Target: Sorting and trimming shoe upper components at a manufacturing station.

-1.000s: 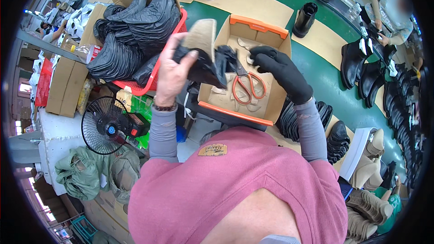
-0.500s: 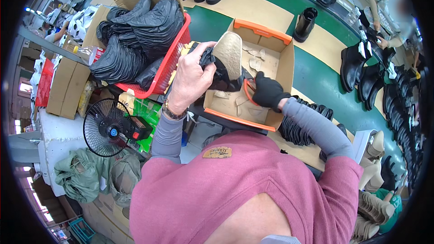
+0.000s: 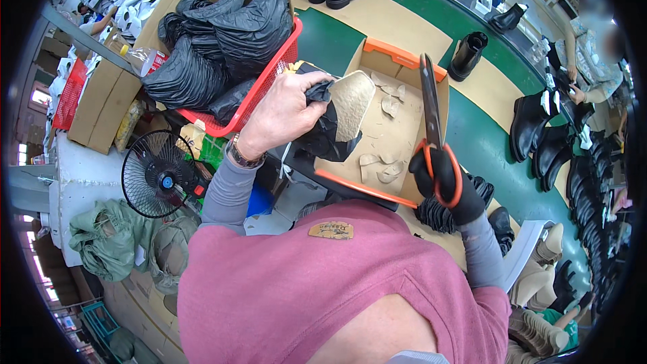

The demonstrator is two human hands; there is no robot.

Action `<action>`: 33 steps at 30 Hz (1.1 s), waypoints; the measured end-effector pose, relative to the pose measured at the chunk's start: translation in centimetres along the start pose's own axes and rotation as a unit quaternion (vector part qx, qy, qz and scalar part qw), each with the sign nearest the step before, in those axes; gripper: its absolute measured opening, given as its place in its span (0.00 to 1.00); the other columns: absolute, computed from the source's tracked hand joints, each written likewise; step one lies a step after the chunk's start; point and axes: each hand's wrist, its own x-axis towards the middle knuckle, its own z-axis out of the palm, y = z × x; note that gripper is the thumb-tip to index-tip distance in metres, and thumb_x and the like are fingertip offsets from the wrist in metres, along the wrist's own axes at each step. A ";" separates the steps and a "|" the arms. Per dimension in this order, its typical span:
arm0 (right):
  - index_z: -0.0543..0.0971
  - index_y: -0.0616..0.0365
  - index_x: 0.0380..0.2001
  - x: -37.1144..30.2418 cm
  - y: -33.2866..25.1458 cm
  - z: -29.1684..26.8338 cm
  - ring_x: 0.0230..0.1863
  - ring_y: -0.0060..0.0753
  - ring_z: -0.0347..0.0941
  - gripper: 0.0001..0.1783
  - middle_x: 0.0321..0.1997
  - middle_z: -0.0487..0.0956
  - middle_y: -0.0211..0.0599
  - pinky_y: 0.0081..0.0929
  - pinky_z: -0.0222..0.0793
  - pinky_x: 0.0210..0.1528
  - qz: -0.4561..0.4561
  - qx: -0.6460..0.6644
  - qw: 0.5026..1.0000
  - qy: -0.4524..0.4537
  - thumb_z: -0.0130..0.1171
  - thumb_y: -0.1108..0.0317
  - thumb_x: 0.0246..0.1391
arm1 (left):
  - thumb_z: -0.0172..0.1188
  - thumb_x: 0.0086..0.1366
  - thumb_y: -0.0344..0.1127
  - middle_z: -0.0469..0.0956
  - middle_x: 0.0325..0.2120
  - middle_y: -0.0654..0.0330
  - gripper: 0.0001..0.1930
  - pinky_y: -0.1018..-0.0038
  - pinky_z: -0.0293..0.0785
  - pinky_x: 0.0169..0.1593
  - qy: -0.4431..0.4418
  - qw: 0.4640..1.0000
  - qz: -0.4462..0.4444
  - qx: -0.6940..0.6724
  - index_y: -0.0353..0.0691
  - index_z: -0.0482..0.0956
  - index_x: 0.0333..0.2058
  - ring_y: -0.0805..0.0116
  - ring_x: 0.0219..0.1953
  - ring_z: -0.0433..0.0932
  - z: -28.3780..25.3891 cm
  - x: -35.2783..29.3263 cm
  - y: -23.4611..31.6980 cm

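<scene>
My bare left hand (image 3: 280,111) is closed on a black shoe upper with a beige fuzzy insole (image 3: 354,104); its fingers pinch the black material (image 3: 330,136) along the insole's left edge. It hangs over the left side of an open cardboard box (image 3: 397,55) with orange rims. Several curved beige trimmings (image 3: 391,106) lie in the box. In my right hand (image 3: 445,178), gloved in black, are scissors (image 3: 429,104) with orange handles. Their blades point away from me beside the box's right wall, apart from the upper, and look closed together.
Left of the box stands a red basket (image 3: 274,62) heaped with black shoe pieces (image 3: 242,34). A black fan (image 3: 158,174) stands nearer, on the left. Finished black boots (image 3: 529,121) line the green table (image 3: 482,121) on the right. Across it, another person's sleeve (image 3: 596,71) shows.
The scissors have moved away from the upper to the right, and their blades now point up and away. My left hand still holds the upper. The view has shifted slightly.
</scene>
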 end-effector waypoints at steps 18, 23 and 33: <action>0.72 0.63 0.52 -2.2 -1.4 0.1 0.31 0.34 0.66 0.40 0.27 0.69 0.34 0.30 0.62 0.37 -0.151 -0.274 0.949 -0.045 0.42 0.33 0.61 | 0.59 0.47 0.19 0.81 0.29 0.47 0.18 0.71 0.76 0.34 0.021 0.995 0.084 0.053 0.32 0.79 0.40 0.54 0.31 0.83 1.8 -0.6 3.0; 0.72 0.63 0.51 -2.1 -1.3 0.3 0.31 0.35 0.66 0.40 0.27 0.69 0.34 0.32 0.62 0.36 -0.163 -0.266 0.950 -0.030 0.42 0.32 0.60 | 0.59 0.46 0.20 0.80 0.28 0.48 0.18 0.70 0.75 0.33 0.015 0.992 0.116 0.045 0.32 0.79 0.40 0.54 0.29 0.82 2.5 -0.6 3.1; 0.72 0.62 0.50 -2.6 -1.4 -0.3 0.27 0.32 0.64 0.35 0.25 0.66 0.31 0.30 0.61 0.32 -0.164 -0.289 0.940 -0.074 0.49 0.38 0.60 | 0.59 0.45 0.20 0.79 0.24 0.49 0.18 0.73 0.73 0.30 -0.031 0.997 0.066 0.024 0.32 0.80 0.40 0.64 0.23 0.80 2.0 -0.1 3.0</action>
